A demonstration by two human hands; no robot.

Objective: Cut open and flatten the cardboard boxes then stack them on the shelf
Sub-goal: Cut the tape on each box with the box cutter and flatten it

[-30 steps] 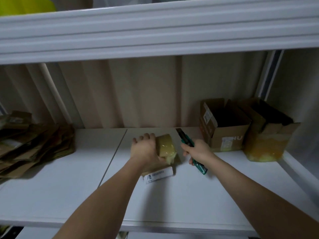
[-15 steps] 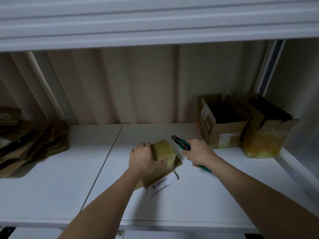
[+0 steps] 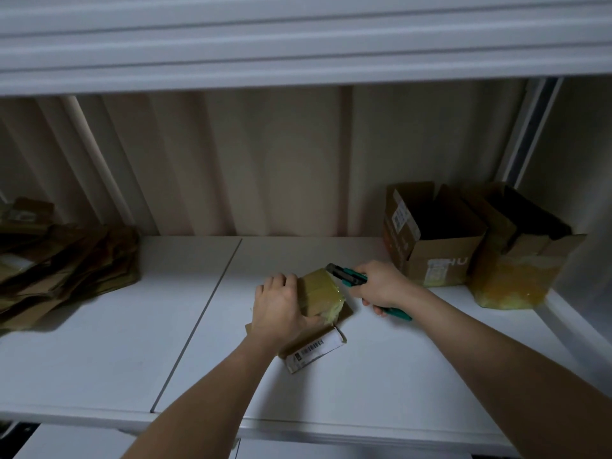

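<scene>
A small cardboard box (image 3: 323,294) wrapped in yellowish tape lies on the white shelf (image 3: 381,376), with a barcode label at its near end. My left hand (image 3: 281,304) grips the box from its left side and holds it down. My right hand (image 3: 381,284) holds a green and black utility knife (image 3: 346,276), whose tip sits at the box's far right corner. A pile of flattened cardboard (image 3: 63,266) lies at the far left of the shelf.
Two opened cardboard boxes stand at the back right: a brown one (image 3: 430,236) and a tape-covered one (image 3: 516,256) against the right wall. Another white shelf (image 3: 298,38) hangs overhead. A seam (image 3: 198,323) divides the shelf surface.
The box has turned slightly under my left hand, and my right hand has brought the knife tip closer to its far corner. The camera has tilted down a little.
</scene>
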